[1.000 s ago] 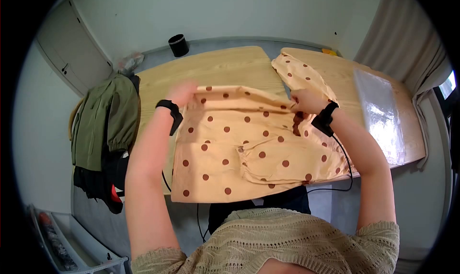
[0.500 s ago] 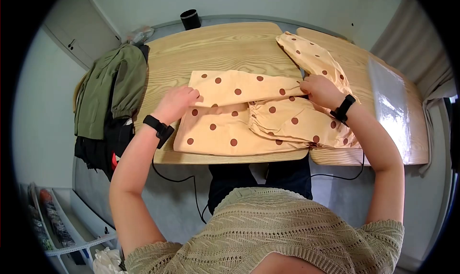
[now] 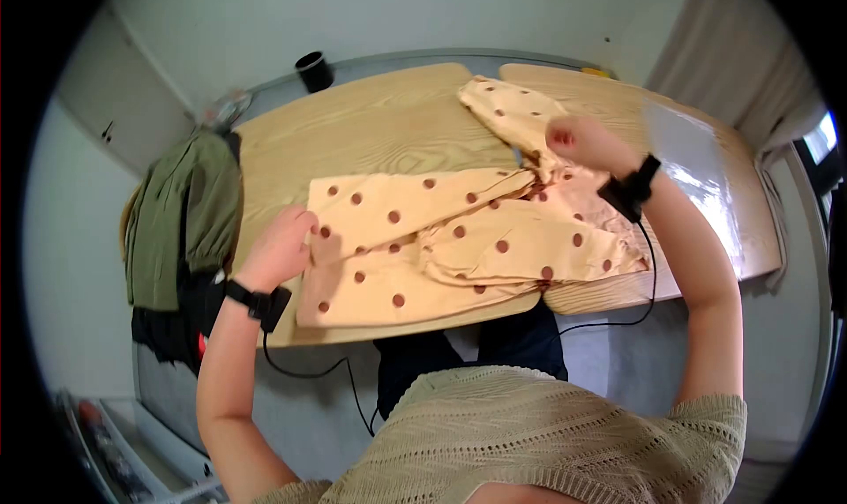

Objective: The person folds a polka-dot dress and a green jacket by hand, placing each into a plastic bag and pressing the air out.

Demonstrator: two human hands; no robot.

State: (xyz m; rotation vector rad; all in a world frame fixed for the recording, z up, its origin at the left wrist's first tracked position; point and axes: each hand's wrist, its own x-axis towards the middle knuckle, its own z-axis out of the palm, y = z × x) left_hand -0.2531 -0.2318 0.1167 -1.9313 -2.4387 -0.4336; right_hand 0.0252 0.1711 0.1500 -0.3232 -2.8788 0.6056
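A peach garment with brown dots [image 3: 459, 244] lies folded across the near half of the wooden table [image 3: 379, 129], one sleeve trailing toward the table's far edge. The left hand [image 3: 281, 248] rests at the garment's left edge with fingers curled loosely onto the cloth — whether it pinches the fabric I cannot tell — while the right hand [image 3: 578, 142] is raised just above the sleeve, blurred, its grip unclear. A green jacket [image 3: 176, 213] hangs off the table's left end, and a black cup [image 3: 310, 70] stands beyond its far edge.
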